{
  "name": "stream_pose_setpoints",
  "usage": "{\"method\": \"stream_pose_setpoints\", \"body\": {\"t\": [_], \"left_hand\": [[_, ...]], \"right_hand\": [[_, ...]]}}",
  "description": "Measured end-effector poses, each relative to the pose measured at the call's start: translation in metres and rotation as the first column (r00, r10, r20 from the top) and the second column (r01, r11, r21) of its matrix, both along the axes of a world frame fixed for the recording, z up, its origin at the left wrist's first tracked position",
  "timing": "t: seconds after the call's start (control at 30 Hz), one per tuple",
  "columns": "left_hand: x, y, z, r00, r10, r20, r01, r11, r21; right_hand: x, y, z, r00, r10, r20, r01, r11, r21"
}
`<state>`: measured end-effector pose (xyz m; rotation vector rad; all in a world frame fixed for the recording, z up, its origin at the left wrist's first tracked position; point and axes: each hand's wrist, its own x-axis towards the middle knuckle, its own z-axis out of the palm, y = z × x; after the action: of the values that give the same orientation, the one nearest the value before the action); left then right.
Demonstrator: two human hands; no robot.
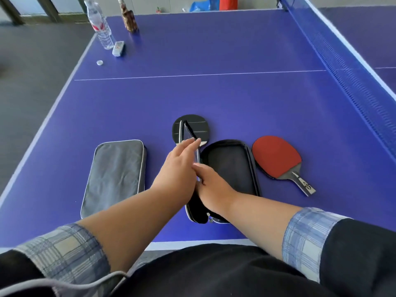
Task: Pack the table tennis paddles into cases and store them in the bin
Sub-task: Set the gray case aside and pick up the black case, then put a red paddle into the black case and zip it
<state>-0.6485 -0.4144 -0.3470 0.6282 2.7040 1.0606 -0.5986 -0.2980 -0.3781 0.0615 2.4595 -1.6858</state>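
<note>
An open black paddle case [232, 166] lies on the blue table near the front edge, its lid standing almost upright on its left side. My left hand [180, 166] grips the upper edge of that lid. My right hand [211, 186] holds the lid lower down, by the hinge side. A black-faced paddle [199, 127] lies flat just behind the lid, partly hidden by it. A red-faced paddle [276, 159] rests to the right of the case, handle pointing toward me. A closed grey case [114, 175] lies to the left.
At the far left of the table [214, 95] stand a clear water bottle [99, 24] and a brown bottle [128, 16], with a small grey device [118, 48] and a white cap [99, 62] nearby. The net [351, 76] runs along the right. No bin is in view.
</note>
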Motion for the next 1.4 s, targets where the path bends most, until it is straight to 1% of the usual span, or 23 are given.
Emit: {"method": "stream_pose_setpoints", "body": {"t": [0.07, 0.1, 0.13, 0.17, 0.2, 0.23, 0.3, 0.4, 0.53, 0.63, 0.73, 0.77, 0.83, 0.93, 1.0, 1.07, 1.1, 1.2, 1.27, 1.3, 1.33, 1.37, 1.4], "left_hand": [[-0.005, -0.012, -0.01, 0.993, -0.113, -0.033, 0.104, 0.975, -0.194], [-0.008, -0.018, -0.016, 0.982, -0.184, -0.038, 0.162, 0.934, -0.318], [-0.01, -0.023, -0.023, 0.97, -0.243, -0.023, 0.21, 0.878, -0.431], [-0.012, -0.029, -0.031, 0.96, -0.279, 0.007, 0.242, 0.819, -0.52], [-0.012, -0.033, -0.039, 0.954, -0.296, 0.046, 0.266, 0.769, -0.581], [-0.011, -0.037, -0.048, 0.95, -0.298, 0.09, 0.288, 0.734, -0.615], [-0.008, -0.043, -0.063, 0.939, -0.287, 0.188, 0.34, 0.702, -0.626], [-0.007, -0.05, -0.083, 0.902, -0.309, 0.301, 0.431, 0.666, -0.609], [-0.008, -0.054, -0.101, 0.87, -0.26, 0.419, 0.484, 0.616, -0.622], [-0.009, -0.05, -0.104, 0.866, -0.258, 0.427, 0.492, 0.588, -0.642], [-0.013, -0.044, -0.099, 0.872, -0.232, 0.43, 0.476, 0.606, -0.638], [-0.015, -0.041, -0.096, 0.877, -0.22, 0.427, 0.464, 0.616, -0.637], [-0.023, -0.033, -0.09, 0.903, -0.188, 0.386, 0.408, 0.656, -0.635], [-0.037, -0.02, -0.08, 0.954, -0.096, 0.282, 0.259, 0.735, -0.626], [-0.049, -0.009, -0.072, 0.978, -0.007, 0.208, 0.13, 0.802, -0.583], [-0.063, 0.005, -0.066, 0.984, 0.109, 0.139, -0.018, 0.846, -0.533], [-0.071, 0.012, -0.064, 0.976, 0.173, 0.129, -0.086, 0.86, -0.502], [-0.098, 0.03, -0.061, 0.917, 0.343, 0.204, -0.237, 0.88, -0.412], [-0.119, 0.038, -0.064, 0.891, 0.377, 0.255, -0.281, 0.896, -0.344], [-0.13, 0.042, -0.066, 0.887, 0.378, 0.266, -0.296, 0.906, -0.302], [-0.141, 0.046, -0.069, 0.884, 0.38, 0.273, -0.311, 0.914, -0.261], [-0.151, 0.049, -0.072, 0.879, 0.384, 0.283, -0.327, 0.917, -0.23], [-0.162, 0.051, -0.077, 0.869, 0.396, 0.295, -0.34, 0.913, -0.225]], "right_hand": [[-0.003, -0.009, -0.015, 0.996, 0.063, 0.069, -0.074, 0.982, 0.172], [-0.004, -0.012, -0.024, 0.987, 0.076, 0.141, -0.117, 0.945, 0.304], [-0.004, -0.013, -0.032, 0.97, 0.068, 0.235, -0.17, 0.877, 0.45], [-0.003, -0.011, -0.039, 0.945, 0.031, 0.325, -0.219, 0.798, 0.561], [0.0, -0.009, -0.044, 0.914, -0.02, 0.404, -0.256, 0.746, 0.615], [0.003, -0.005, -0.048, 0.884, -0.07, 0.462, -0.272, 0.726, 0.631], [0.013, 0.004, -0.055, 0.839, -0.144, 0.525, -0.266, 0.732, 0.627], [0.025, 0.013, -0.059, 0.798, -0.167, 0.579, -0.269, 0.761, 0.59], [0.03, 0.016, -0.062, 0.796, -0.131, 0.591, -0.302, 0.76, 0.575], [0.028, 0.025, -0.062, 0.805, -0.103, 0.585, -0.329, 0.742, 0.584], [0.022, 0.04, -0.058, 0.823, -0.067, 0.564, -0.333, 0.747, 0.575], [0.018, 0.046, -0.057, 0.835, -0.058, 0.548, -0.317, 0.763, 0.563], [0.007, 0.061, -0.053, 0.866, -0.054, 0.498, -0.243, 0.824, 0.511], [-0.017, 0.085, -0.044, 0.91, -0.04, 0.413, -0.154, 0.891, 0.427], [-0.039, 0.1, -0.034, 0.929, -0.058, 0.366, -0.091, 0.922, 0.376], [-0.065, 0.112, -0.024, 0.944, -0.107, 0.313, -0.001, 0.945, 0.326], [-0.08, 0.117, -0.02, 0.947, -0.136, 0.292, 0.044, 0.953, 0.301], [-0.122, 0.124, -0.014, 0.92, -0.231, 0.317, 0.171, 0.964, 0.204], [-0.147, 0.121, -0.02, 0.878, -0.313, 0.362, 0.309, 0.948, 0.071], [-0.158, 0.118, -0.025, 0.844, -0.371, 0.386, 0.395, 0.918, 0.018], [-0.169, 0.115, -0.03, 0.805, -0.428, 0.412, 0.47, 0.883, 0.0], [-0.179, 0.112, -0.036, 0.772, -0.466, 0.433, 0.51, 0.86, 0.017], [-0.186, 0.109, -0.041, 0.749, -0.48, 0.457, 0.512, 0.857, 0.061]]}}
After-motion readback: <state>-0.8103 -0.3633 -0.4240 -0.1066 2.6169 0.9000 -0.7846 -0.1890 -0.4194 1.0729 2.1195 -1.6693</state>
